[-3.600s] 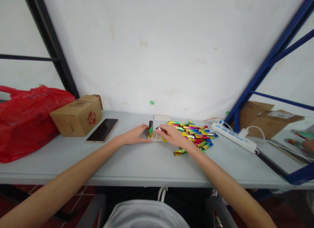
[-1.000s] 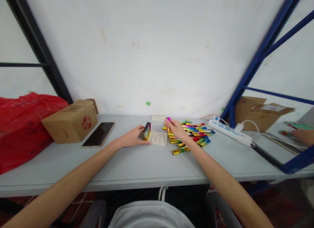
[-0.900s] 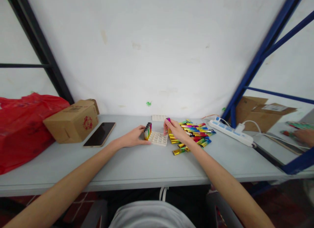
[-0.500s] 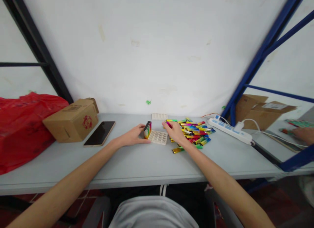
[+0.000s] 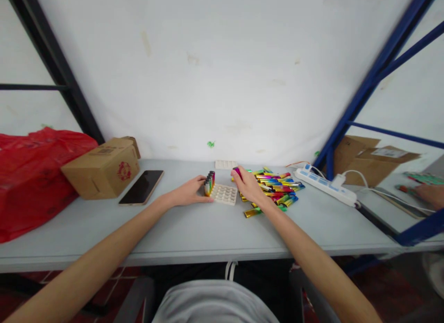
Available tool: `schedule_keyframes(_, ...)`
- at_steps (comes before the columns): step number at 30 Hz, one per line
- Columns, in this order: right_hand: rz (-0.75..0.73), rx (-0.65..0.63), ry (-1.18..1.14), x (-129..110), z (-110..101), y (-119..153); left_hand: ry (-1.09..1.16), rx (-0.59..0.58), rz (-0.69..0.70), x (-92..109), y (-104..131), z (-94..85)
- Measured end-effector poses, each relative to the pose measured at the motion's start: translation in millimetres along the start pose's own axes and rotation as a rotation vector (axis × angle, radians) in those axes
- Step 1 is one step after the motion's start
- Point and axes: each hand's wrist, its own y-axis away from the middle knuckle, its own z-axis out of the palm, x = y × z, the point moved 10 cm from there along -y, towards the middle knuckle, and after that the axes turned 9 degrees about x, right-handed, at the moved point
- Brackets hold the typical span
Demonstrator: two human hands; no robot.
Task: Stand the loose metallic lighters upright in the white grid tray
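My left hand grips the left end of a white holed tray, thumb at the front and fingers behind. A row of shiny rainbow-coloured lighters stands upright at that end, close against the hand. The tray's other holes show bare. Just right of the tray, my right hand is closed around a lighter, whose purple end points up past the fingertips. Beneath and beyond this hand, a heap of similar lighters lies loose on the table.
A second white tray lies by the wall. To the left are a phone, a cardboard box and a red plastic bag. A power strip lies right, near a blue frame; beyond it, another person's hand shows.
My right hand has turned the lighter more upright, so its purple end now shows higher above the fingers. The left hand and the tray look the same.
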Motion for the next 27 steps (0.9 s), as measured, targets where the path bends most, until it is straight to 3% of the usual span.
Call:
schedule_keyframes(4,-0.155,-0.018,0.094,-16,5,1,-0.007,-0.003,0.006,4,1,-0.3)
schedule_keyframes(10,-0.064,-0.097,0.095,-1,27,-3,0.003,0.004,-0.010,6,3,-1.6)
schedule_keyframes(16,-0.096,-0.235,0.175,7,61,-3,-0.002,0.020,0.007,4,2,-1.5)
schedule_keyframes(20,-0.164,-0.219,0.207,4,64,-6,0.020,0.010,0.007,1,1,0.2)
schedule_keyframes(27,-0.128,-0.305,0.234,8,69,-6,0.018,0.007,-0.003,3,1,-0.8)
